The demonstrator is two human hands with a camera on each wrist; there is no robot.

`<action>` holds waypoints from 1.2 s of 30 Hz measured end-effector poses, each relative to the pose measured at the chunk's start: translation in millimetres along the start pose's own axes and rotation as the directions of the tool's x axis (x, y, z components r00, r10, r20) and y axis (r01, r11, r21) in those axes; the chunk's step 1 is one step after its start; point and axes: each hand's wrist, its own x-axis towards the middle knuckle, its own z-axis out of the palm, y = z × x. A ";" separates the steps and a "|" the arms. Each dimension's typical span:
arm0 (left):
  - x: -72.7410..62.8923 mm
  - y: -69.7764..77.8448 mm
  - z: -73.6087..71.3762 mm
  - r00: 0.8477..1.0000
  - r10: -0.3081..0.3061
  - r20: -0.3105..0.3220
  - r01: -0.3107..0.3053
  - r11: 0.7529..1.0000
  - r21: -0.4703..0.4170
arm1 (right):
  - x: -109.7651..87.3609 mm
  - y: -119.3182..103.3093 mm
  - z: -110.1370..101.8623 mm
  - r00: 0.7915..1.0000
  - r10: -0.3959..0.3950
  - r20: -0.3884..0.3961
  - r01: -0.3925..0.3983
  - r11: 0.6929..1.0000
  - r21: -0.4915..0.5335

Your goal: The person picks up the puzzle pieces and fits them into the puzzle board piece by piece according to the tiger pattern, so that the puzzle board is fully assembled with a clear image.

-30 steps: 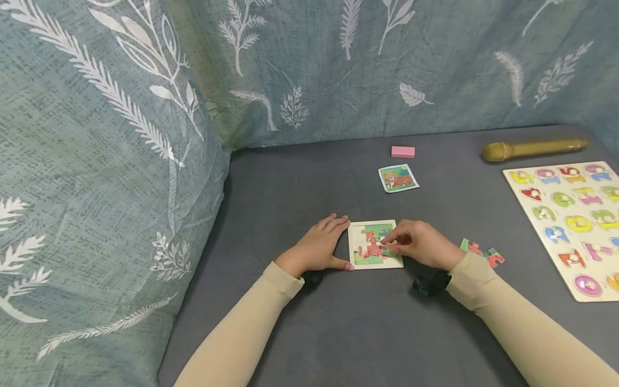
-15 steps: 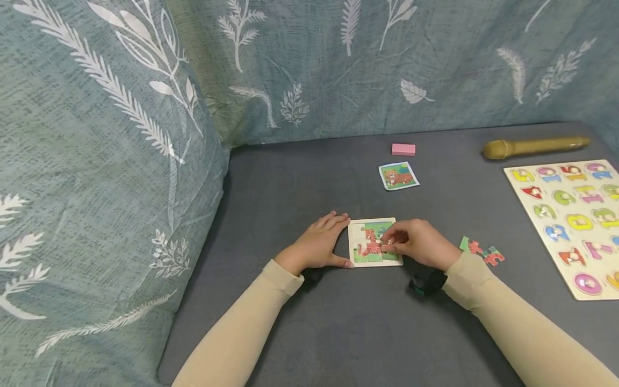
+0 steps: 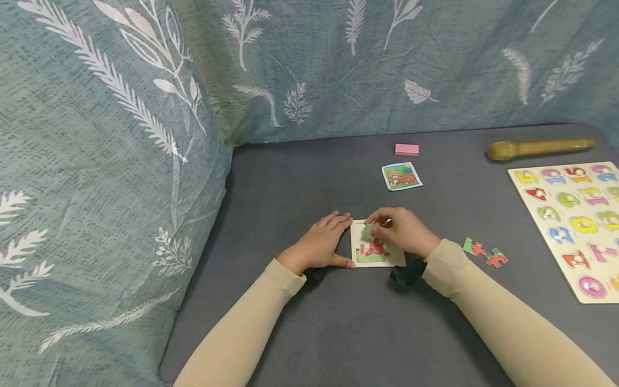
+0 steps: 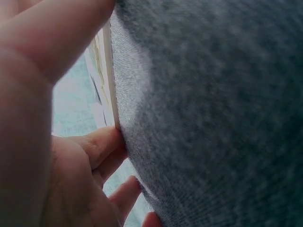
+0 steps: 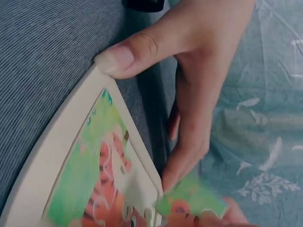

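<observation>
A wooden puzzle board [image 3: 353, 244] lies on the dark table, its lower part filled with tiger picture pieces [image 5: 106, 184]. Bare wood shows in the recess. My left hand [image 3: 316, 244] lies spread along the board's left side, thumb at the near corner and fingertips at the far one; the left wrist view shows the board's edge [image 4: 112, 85] between thumb and index finger. Over the board's upper part, my right hand [image 3: 403, 228] pinches a green puzzle piece [image 5: 182, 201] with part of the tiger printed on it. That hand hides the board's right side in the head view.
Loose puzzle pieces [image 3: 495, 258] lie right of the board. Beyond it are a tiger picture card [image 3: 402, 176] and a pink block [image 3: 407, 150]. A large number puzzle board [image 3: 570, 231] and a brown stick-like object [image 3: 539, 148] occupy the right side. Patterned cloth [image 3: 309, 70] hangs behind.
My right hand has moved from the board's right middle leftward and up to its upper part, where a green piece now shows in its fingertips. My left hand stays at the left edge.
</observation>
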 end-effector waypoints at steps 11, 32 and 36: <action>1.4 3.1 0.9 1.000 -0.006 0.005 0.006 1.000 0.001 | 9.1 -4.3 6.1 0.998 0.037 0.059 -0.036 0.999 -0.024; 0.5 1.0 0.7 1.000 -0.006 0.005 0.006 1.000 -0.001 | 15.5 -4.4 11.2 0.998 0.063 0.014 -0.062 0.997 -0.044; 0.1 1.1 1.0 1.000 -0.009 0.003 0.009 1.000 0.000 | 23.1 -2.5 13.7 0.997 0.074 0.007 -0.073 0.994 -0.084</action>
